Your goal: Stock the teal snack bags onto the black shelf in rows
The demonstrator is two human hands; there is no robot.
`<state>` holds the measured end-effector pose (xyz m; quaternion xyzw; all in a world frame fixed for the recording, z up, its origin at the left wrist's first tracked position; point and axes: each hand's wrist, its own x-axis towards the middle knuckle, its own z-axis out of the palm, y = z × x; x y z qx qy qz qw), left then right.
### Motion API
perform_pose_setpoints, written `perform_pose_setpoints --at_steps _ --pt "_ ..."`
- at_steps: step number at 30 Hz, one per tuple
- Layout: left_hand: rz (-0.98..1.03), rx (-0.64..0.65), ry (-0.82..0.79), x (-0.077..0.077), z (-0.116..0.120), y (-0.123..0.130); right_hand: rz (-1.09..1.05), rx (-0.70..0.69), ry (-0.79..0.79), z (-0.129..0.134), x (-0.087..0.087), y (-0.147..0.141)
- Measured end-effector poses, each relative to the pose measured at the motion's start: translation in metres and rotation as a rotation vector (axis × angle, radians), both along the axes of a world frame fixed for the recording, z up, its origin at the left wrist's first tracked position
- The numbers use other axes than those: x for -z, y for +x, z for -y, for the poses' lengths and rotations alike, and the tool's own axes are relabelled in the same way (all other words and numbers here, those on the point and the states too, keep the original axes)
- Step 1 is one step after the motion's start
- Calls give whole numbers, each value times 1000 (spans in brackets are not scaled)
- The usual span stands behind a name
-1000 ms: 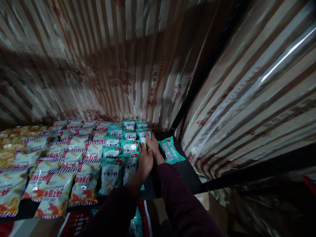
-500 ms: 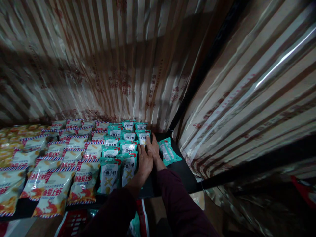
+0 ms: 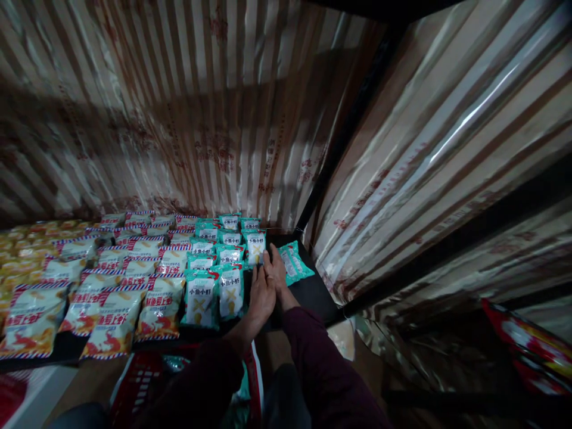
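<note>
My left hand [image 3: 263,293] is just in front of a teal-and-white snack bag [image 3: 256,247] that leans upright in the third column. Its fingers are stretched out, and nothing shows in them. My right hand [image 3: 277,269] overlaps it on the right, fingers extended, close to the bag's lower right edge. Whether the fingertips touch the bag I cannot tell. Left of my hands, more teal bags [image 3: 231,292] stand in columns. A single teal bag [image 3: 294,263] lies flat on the black shelf [image 3: 315,298] to the right of my right hand.
White bags with striped edges [image 3: 114,322] fill the shelf's left side, with yellow packets [image 3: 20,253] beyond. A red basket [image 3: 140,381] holding teal bags is below. Striped sheeting [image 3: 201,107] hangs behind, a black post [image 3: 333,152] in the corner. Red packets [image 3: 531,345] sit far right.
My hands have drawn back slightly from the third-column bag, uncovering more of its front. The camera view has shifted, bringing more of the basket and the red packets into sight.
</note>
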<state>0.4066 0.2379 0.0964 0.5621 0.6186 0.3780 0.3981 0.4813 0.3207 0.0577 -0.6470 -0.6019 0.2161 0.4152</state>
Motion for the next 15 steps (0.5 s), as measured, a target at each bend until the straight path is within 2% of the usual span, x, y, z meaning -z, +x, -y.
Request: perform_pose_setpoints --at_steps 9,15 --pt "-6 -40 -48 -6 22 -11 3 -64 -57 -3 -6 -11" --pt "-24 -28 -41 -4 25 -22 43 -41 -5 -9 0 -17"
